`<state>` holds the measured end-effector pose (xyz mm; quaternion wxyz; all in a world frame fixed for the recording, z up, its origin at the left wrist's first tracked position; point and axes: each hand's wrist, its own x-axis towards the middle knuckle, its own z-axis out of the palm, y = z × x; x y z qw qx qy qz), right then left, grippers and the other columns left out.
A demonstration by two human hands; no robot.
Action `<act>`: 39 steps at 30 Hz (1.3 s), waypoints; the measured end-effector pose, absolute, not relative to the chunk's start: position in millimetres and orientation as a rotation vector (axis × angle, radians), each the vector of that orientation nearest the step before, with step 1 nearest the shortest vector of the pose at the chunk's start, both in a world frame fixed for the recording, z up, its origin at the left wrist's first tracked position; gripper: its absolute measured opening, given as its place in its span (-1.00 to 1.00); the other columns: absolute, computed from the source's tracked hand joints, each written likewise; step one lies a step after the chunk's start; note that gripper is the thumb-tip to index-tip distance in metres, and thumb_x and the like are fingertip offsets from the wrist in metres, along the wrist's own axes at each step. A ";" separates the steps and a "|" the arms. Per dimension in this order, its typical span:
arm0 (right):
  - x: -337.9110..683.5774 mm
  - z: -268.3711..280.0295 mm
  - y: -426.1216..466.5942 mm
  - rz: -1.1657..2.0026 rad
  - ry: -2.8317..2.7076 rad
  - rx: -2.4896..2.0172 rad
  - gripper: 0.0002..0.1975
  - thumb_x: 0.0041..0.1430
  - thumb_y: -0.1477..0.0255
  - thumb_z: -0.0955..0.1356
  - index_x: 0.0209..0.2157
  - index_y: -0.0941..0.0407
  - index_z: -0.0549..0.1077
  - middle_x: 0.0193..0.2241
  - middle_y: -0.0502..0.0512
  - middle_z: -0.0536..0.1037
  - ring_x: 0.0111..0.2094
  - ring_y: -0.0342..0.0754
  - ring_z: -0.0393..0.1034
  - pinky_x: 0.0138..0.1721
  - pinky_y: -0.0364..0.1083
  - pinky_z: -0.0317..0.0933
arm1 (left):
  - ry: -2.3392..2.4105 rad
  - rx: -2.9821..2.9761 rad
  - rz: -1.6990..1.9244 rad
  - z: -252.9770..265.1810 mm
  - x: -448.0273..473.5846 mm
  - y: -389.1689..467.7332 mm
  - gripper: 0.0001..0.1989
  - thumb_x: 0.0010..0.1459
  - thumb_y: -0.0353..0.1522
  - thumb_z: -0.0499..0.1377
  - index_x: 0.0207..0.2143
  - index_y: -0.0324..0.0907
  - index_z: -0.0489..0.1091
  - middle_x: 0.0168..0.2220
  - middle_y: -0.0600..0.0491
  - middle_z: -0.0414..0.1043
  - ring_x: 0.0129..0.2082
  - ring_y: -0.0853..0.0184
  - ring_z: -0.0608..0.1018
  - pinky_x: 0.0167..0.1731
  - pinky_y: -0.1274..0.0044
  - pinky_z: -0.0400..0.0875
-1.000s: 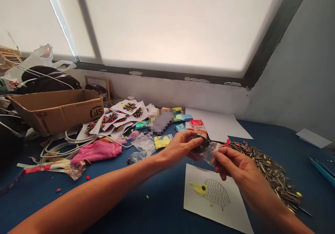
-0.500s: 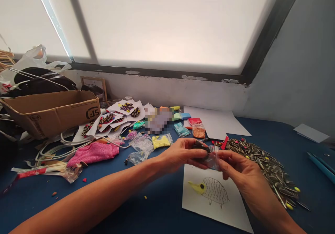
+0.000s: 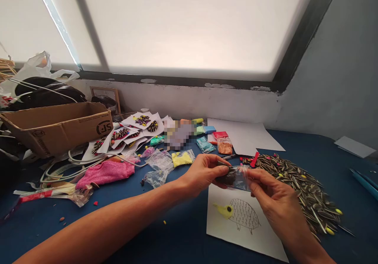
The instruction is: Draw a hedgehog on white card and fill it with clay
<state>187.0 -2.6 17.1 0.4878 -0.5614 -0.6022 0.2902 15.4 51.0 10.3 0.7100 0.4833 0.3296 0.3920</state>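
Between my two hands is a small clear plastic bag (image 3: 239, 178) with dark clay-like stuff inside. My left hand (image 3: 203, 173) pinches its dark end, thumb on top. The fingers of my right hand (image 3: 270, 191) grip the clear end. Below the bag lies a white sheet (image 3: 220, 230) with a drawing of a hedgehog-like animal (image 3: 243, 215); its head is covered in yellow clay with a black eye. Right of the sheet, a heap of striped sunflower seeds (image 3: 307, 189) spreads over the blue table, partly behind my right hand.
Packets of coloured clay, among them a yellow one (image 3: 181, 159) and an orange one (image 3: 224, 146), lie beyond my hands. A pink cloth (image 3: 106, 174), cables and a cardboard box (image 3: 59, 128) are at left. Finished seed pictures (image 3: 141, 120) are piled behind. A teal object (image 3: 364, 185) lies far right.
My left hand has shifted slightly left along the bag, and more of the clear plastic shows between my hands. Both hands keep hold of it.
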 end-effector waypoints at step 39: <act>189.8 15.8 -9.8 -0.065 -1.841 -1.132 -0.93 0.17 0.47 0.36 -0.33 0.02 0.50 -0.23 0.04 0.51 -0.20 -0.09 0.46 -0.12 -0.09 0.31 | 0.771 1.176 0.868 15.5 24.9 41.2 -0.86 -0.07 -0.45 0.23 -0.49 -0.27 0.28 -0.61 0.10 0.39 -0.63 0.47 0.44 -0.57 0.61 0.33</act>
